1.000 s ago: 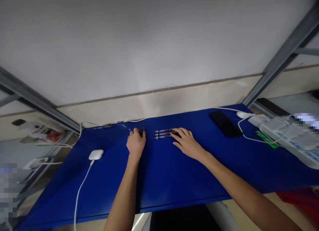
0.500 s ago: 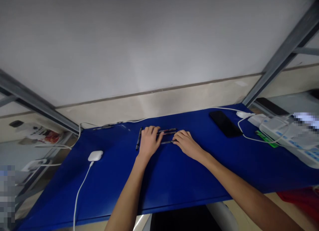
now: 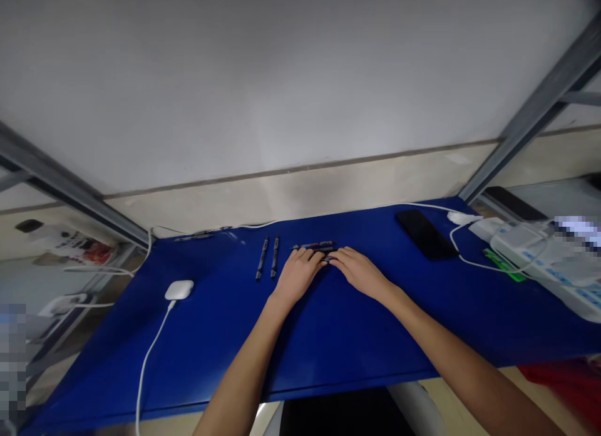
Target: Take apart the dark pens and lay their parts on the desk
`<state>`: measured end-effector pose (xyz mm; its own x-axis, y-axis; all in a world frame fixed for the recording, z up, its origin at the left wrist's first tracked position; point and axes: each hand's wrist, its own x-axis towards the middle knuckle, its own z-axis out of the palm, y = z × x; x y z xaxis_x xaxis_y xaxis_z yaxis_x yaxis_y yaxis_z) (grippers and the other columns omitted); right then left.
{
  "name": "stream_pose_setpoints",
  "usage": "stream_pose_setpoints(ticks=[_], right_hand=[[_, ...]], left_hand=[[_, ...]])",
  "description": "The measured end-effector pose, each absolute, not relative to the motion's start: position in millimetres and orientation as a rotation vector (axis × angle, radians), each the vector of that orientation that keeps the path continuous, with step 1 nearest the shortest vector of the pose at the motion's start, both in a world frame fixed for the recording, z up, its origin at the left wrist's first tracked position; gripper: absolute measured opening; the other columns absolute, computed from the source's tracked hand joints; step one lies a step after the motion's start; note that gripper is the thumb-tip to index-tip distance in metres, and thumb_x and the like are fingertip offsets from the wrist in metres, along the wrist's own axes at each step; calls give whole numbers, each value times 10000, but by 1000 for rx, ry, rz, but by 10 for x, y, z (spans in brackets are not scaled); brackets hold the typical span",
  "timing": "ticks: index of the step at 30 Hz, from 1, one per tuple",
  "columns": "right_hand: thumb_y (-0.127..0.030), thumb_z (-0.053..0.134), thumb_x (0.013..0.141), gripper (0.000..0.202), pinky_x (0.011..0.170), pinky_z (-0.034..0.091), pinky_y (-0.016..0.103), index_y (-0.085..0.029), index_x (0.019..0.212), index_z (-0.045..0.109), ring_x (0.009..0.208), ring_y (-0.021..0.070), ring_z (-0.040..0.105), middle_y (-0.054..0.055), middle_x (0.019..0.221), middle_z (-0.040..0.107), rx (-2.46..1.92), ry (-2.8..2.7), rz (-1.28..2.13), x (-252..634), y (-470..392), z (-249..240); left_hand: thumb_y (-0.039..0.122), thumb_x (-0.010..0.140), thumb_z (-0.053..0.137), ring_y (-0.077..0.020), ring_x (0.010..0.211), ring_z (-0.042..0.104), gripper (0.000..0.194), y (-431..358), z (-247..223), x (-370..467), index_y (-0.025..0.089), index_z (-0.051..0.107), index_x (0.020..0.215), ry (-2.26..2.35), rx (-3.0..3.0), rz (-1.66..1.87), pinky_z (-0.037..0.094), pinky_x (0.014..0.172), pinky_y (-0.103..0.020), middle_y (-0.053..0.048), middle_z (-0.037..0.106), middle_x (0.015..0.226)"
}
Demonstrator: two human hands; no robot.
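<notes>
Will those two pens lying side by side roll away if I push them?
Probably a little. The two pens look thin and round, lying loose on the smooth blue table, so a sideways nudge likely rolls them. They look stiff and light, so an endwise push should just slide them.

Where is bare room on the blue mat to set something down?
Free: between the white charger and left hand; also between right hand and phone. Crowded: the pens beside both hands.

The near half of the blue tabletop [image 3: 328, 348] lies bare for passage, while two pens [image 3: 267, 265] lie left of the hands, a white charger [image 3: 179, 290] with its cable stands farther left, and a black phone [image 3: 425, 233] and looping white cable [image 3: 469, 255] crowd the right.
</notes>
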<state>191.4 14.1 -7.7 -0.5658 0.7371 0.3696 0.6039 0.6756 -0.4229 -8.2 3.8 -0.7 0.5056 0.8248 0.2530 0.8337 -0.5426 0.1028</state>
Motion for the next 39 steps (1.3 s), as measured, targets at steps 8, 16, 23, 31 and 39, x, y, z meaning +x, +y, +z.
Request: stream_pose_setpoints(ticks=[8,16,23,31,39], right_hand=[[-236,404,985,274,903,484,432,-203,1142,625,1005,241,607,84,1054,684,-1019,-2442,322,1954,169,-136],[-254,382,992,317,700,474,354,-190,888,675,699,205,563,62,725,643,-981,-2460,308,1939,132,-25],[-255,350,998,337,696,469,353,-168,1000,676,721,218,521,80,720,605,-990,-2472,134,1933,127,-69],[-225,375,986,297,843,482,402,-186,1037,665,852,233,580,100,868,655,-975,-2426,174,1942,135,-29],[-289,458,956,193,712,469,304,-206,881,615,763,179,623,42,832,669,-1189,-2163,636,1941,161,-13]], left_hand=[[327,998,318,-220,973,556,324,21,-41,-39,214,590,1133,-1437,-2698,-414,398,848,-354,-83,630,995],[335,1006,300,-191,937,581,348,26,5,-35,224,630,1001,-1553,-2825,-474,383,822,-323,-50,657,913],[332,1001,322,-188,940,590,330,29,51,-34,229,633,965,-1600,-2857,-575,373,817,-312,-41,676,934],[311,1002,322,-174,888,605,321,47,17,-39,214,616,917,-1639,-2918,-652,393,799,-287,-29,681,892],[356,993,356,-191,924,586,285,46,-33,-24,220,606,984,-1649,-2798,-623,360,806,-309,-36,677,983]])
